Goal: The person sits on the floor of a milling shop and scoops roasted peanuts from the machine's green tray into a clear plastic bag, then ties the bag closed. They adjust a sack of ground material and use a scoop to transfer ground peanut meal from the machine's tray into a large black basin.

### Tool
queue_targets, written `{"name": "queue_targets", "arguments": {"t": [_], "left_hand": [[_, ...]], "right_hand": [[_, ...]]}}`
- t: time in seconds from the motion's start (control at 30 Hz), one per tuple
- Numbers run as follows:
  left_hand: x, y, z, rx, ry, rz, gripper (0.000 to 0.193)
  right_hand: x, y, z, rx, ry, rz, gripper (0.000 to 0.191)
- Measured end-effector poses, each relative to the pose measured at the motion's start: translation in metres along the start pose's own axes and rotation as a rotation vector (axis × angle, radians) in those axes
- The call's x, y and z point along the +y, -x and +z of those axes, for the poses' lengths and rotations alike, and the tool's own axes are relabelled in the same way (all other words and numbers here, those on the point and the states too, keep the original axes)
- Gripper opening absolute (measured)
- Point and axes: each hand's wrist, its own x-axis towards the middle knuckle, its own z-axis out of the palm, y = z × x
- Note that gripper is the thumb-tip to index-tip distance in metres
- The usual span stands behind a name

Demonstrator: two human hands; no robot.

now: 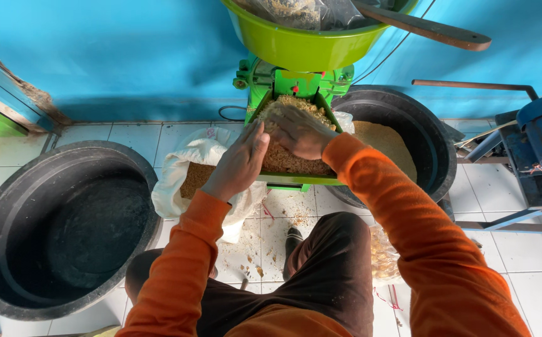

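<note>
Both hands work in the green chute [296, 178] of a green grinding machine [283, 81] at twelve o'clock; the right hand [301, 132] lies flat on the heap of tan crumbly meal [286, 159] with its fingers spread wide, holding nothing; the left hand [241, 163] presses the chute's near-left edge, fingers straight and close together, also empty; the step in hand looks like raking ground meal down the chute; the meal sits piled in the chute, with spill on the tiled floor [283, 231] below; a white sack [199, 162] gapes at ten o'clock just beside the chute, an empty black tub [9, 249] stands at nine o'clock, a black tub holding meal [433, 143] at two o'clock; moving the heap on would call for a firm sweep toward the chute's lip.
</note>
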Motion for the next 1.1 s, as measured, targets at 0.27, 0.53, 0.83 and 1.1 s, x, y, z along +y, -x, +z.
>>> {"name": "queue_targets", "arguments": {"t": [0.27,0.53,0.83,1.1], "left_hand": [[0.006,-0.012,-0.009,-0.085,0.183,-0.104,0.079],[0.006,0.013,-0.004,-0.102,-0.235,0.182,0.062],[0.014,0.016,-0.003,-0.077,-0.33,0.256,0.057],[0.003,-0.008,0.004,-0.054,-0.315,0.189,0.068]], "right_hand": [[-0.047,0.03,-0.011,-0.03,-0.01,-0.168,0.047],[-0.005,0.069,-0.013,0.087,0.073,-0.25,0.051],[0.035,0.046,0.0,0.071,0.03,0.016,0.059],[0.06,-0.011,0.002,0.114,0.006,0.002,0.053]]}}
